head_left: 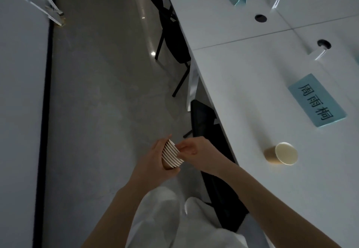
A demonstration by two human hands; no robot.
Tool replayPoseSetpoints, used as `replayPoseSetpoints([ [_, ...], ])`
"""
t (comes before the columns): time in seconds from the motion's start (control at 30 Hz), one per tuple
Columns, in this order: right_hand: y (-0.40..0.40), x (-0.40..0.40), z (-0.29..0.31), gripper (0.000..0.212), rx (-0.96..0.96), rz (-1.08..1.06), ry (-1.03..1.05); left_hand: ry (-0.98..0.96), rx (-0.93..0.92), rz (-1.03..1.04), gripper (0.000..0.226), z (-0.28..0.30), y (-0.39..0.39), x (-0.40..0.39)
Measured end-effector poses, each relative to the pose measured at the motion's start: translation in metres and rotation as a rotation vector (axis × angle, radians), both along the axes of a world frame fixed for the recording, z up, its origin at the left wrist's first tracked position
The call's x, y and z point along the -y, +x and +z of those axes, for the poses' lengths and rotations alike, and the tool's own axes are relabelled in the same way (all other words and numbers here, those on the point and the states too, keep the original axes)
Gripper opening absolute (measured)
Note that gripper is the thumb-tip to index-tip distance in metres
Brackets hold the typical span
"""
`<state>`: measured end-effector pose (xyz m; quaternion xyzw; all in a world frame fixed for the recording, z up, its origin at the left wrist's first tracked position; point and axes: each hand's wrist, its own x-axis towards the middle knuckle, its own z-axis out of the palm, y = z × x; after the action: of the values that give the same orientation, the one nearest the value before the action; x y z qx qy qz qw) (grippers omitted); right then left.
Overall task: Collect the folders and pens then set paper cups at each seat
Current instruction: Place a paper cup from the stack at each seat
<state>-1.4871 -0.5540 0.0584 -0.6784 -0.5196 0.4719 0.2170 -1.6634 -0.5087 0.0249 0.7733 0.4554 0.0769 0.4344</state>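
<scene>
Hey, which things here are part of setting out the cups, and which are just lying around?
Part of the job:
stack of paper cups, held by left hand
right hand, pinching the top cup's rim
paper cup on the white table

Just lying about:
name cards
black chairs

Nested paper cups (pixel 172 155) held tilted — one cup (pixel 281 153) upright on table (pixel 252 84).

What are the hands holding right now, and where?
Left hand grips the stack of paper cups around its side; right hand pinches the top cup's rim.
</scene>
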Motion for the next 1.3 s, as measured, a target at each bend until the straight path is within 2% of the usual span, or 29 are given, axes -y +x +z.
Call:
replayPoseSetpoints([
  [0.23, -0.065, -0.102, 0.006, 0.024, -0.039, -0.104, -0.026, -0.042, 0.008, -0.038, 0.097, 0.009, -0.063, -0.111],
  [0.37, -0.091, -0.154, 0.009, 0.024, 0.016, -0.140, -0.023, -0.061, 0.010, -0.045, 0.089, 0.010, -0.083, -0.171],
  [0.57, -0.087, -0.221, 0.009, 0.019, 0.130, -0.220, -0.031, -0.080, 0.053, -0.068, 0.079, 0.004, -0.082, -0.238],
  [0.8, -0.046, -0.308, -0.005, 0.018, 0.114, -0.257, -0.016, -0.084, 0.050, -0.124, 0.082, -0.004, -0.045, -0.333],
  [1.1, 0.061, -0.459, 0.009, 0.015, 0.104, -0.295, 0.083, -0.025, 0.074, -0.088, 0.080, 0.012, 0.037, -0.487],
  [1.3, 0.121, -0.532, 0.012, 0.016, 0.105, -0.449, 0.125, -0.030, 0.134, -0.022, 0.096, 0.012, 0.070, -0.568],
])
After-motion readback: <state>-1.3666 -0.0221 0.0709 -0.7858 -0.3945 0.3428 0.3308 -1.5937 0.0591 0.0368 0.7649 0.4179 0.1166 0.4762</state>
